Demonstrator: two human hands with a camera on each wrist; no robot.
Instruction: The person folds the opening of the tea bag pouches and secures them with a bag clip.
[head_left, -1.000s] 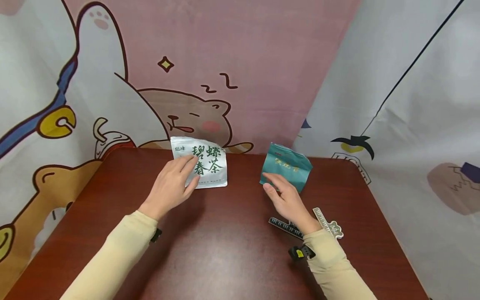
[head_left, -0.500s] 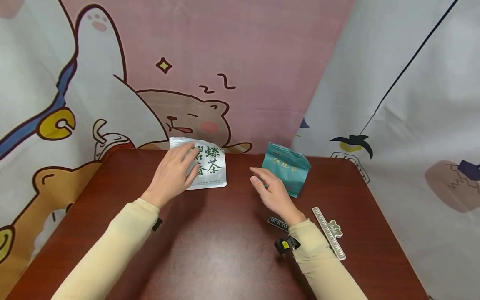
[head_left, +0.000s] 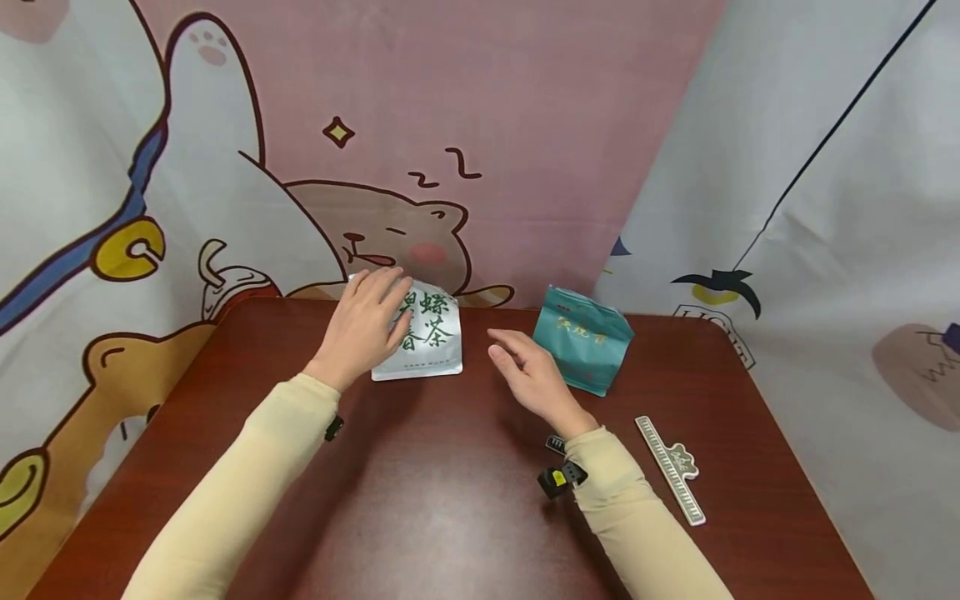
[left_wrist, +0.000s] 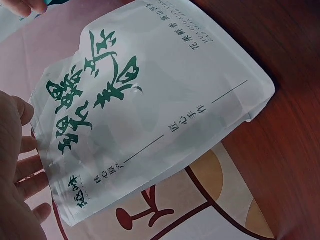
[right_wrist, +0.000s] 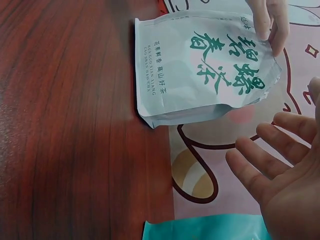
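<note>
A white tea pouch (head_left: 420, 354) with large green characters stands at the back edge of the table. My left hand (head_left: 363, 325) reaches over its upper left part. In the left wrist view the fingers (left_wrist: 32, 170) are extended right at the top edge of the pouch, not curled round it. My right hand (head_left: 534, 379) hovers between the white pouch and a teal pouch (head_left: 587, 342) with gold characters. The right wrist view shows this hand (right_wrist: 290, 170) with its fingers spread and nothing in them, to one side of the white pouch.
A white ruler-like clip (head_left: 671, 471) with a rounded handle lies on the right of the brown table (head_left: 442, 508). A dark clip (head_left: 556, 444) is mostly hidden under the right wrist. Behind the table hangs a cartoon-printed cloth (head_left: 540, 125).
My right hand has moved left, from in front of the teal pouch toward the white one, uncovering the white clip. My left hand has risen toward the top of the white pouch.
</note>
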